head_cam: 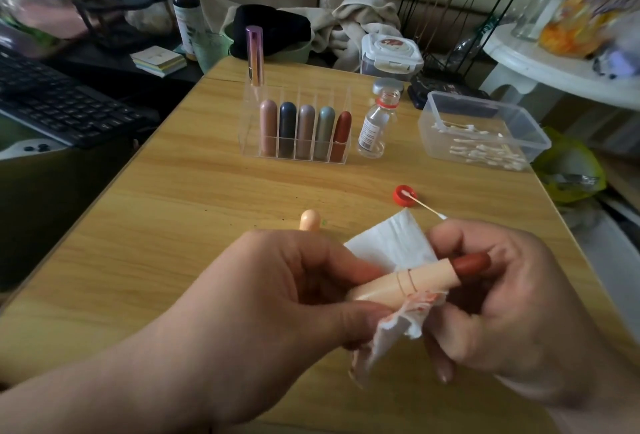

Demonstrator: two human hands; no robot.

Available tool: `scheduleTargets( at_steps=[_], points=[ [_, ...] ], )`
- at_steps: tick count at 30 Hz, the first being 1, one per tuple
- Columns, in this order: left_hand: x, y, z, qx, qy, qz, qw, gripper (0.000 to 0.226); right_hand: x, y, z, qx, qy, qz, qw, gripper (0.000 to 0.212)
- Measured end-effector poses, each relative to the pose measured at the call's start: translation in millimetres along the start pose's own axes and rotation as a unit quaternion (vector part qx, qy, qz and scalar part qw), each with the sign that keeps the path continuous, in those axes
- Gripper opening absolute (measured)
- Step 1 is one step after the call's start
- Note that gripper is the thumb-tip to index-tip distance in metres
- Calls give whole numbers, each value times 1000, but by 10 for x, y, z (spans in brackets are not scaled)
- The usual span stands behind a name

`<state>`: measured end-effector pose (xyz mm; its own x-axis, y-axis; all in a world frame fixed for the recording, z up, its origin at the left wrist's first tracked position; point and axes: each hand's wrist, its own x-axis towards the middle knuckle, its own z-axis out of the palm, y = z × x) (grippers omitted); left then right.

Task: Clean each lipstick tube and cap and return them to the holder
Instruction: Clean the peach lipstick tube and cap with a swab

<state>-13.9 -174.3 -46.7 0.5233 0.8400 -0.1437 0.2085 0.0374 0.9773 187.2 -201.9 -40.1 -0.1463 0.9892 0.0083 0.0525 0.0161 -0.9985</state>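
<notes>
The lipstick tube, uncapped, lies between our hands above the table. Our left hand pinches its base, and our right hand pinches the tissue against its barrel. We should twist the barrel through the tissue, keeping clear of the exposed red stick.

Head view, angled down, close over table

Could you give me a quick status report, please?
Left grip holds peach lipstick tube. Right grip presses stained tissue against it. Peach cap on table; nothing blocking.
</notes>
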Motion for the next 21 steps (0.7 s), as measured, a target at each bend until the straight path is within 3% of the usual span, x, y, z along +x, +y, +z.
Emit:
scheduleTargets(
  at_steps=[3,5,7,9,11,13,15,17,19,21],
  points=[
    [-42,-2,62,73,93,53,992,37,6,-24,-11,23,-12,-14,1000,11],
    [-3,17,46,-39,36,25,998,32,1,-31,-19,33,-23,-29,999,10],
    [46,56,8,-194,-79,-30,977,26,-15,-24,-20,28,-17,-32,999,11],
    [58,67,7,-233,-127,-39,963,28,-32,-18,-12,-4,-4,-34,999,14],
    [34,27,39,-181,-63,-13,981,20,-33,-6,-5,-12,-3,-35,999,19],
    [-15,-25,100,-68,50,64,994,27,-28,3,-4,13,-3,-27,1000,21],
    [-38,-50,135,18,113,154,981,27,-30,-5,-2,30,-10,-32,999,16],
    [-24,-52,106,-44,68,133,988,25,-34,-22,3,43,-15,-42,998,12],
    [9,9,41,-160,-37,41,986,26,-35,-26,2,45,-6,-44,998,11],
    [37,-6,30,-180,-57,19,982,23,-37,-14,-6,33,-3,-45,998,11]
  ],
)
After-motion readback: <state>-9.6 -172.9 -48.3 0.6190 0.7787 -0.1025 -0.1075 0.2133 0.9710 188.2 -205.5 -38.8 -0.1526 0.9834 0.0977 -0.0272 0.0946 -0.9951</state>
